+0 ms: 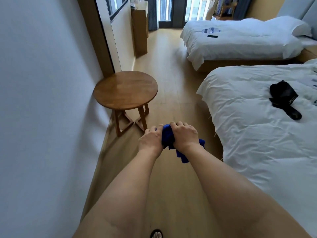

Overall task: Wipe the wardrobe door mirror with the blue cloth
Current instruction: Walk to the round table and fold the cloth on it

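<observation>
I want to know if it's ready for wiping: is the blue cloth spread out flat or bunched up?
Bunched up. The blue cloth is wadded between the left hand and right hand, with one end hanging below the right wrist.

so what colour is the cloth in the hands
The cloth is deep blue, plain with no pattern, seen best in the head view.

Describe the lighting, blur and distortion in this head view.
Head view: soft daylight from the far windows; a pale sheen on the round table; wide-angle bending of the wall and the forearms; both hands and the blue cloth reasonably sharp.
</observation>
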`<state>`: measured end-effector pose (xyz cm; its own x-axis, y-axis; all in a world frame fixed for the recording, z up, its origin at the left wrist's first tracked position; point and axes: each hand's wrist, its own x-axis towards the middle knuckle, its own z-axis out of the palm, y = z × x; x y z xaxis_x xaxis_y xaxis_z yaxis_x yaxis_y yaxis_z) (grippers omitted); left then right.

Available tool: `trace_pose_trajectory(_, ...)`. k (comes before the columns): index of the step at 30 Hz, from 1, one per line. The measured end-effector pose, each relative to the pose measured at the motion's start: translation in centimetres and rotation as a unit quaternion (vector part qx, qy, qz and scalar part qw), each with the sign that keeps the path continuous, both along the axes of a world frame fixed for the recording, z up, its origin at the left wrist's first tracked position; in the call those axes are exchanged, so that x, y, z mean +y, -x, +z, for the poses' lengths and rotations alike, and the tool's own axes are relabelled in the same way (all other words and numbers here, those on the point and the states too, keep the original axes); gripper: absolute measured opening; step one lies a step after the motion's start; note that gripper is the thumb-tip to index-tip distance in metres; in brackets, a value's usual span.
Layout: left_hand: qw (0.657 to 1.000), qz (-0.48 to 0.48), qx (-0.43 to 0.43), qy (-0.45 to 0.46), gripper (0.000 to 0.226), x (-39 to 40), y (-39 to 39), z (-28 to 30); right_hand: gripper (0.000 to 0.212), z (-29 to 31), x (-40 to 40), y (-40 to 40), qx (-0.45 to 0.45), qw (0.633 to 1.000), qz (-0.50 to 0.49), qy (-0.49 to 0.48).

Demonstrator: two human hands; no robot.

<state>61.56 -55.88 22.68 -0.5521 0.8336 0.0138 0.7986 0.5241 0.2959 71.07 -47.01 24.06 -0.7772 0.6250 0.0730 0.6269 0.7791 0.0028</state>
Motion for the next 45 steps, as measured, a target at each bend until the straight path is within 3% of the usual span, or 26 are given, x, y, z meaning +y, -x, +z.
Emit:
trace_pose_trajectory(6, 0.999, -0.006, 0.034, 0.026, 0.067, 4.9, 5.3, -1.3, 0.070, -1.4, 4.9, 5.1, 0.005, 1.000, 0.005, 0.011)
trace_pose_trajectory(18, 0.998, 0.039, 0.017, 0.047, 0.068, 20.3, 12.2, -2.1, 0.053, -2.6, 21.1, 13.5, -0.014, 0.999, 0.052, -0.004)
trace_pose_trajectory(26, 0.996, 0.067, 0.008, 0.056, 0.064, 31.1, 16.3, -1.2, 0.058, -1.7, 32.4, 18.0, -0.036, 0.997, 0.069, 0.004)
trace_pose_trajectory(45, 0.991, 0.127, -0.041, 0.030, 0.065, 46.9, 30.9, -2.4, 0.052, -2.3, 48.8, 34.0, -0.038, 0.990, 0.137, 0.002)
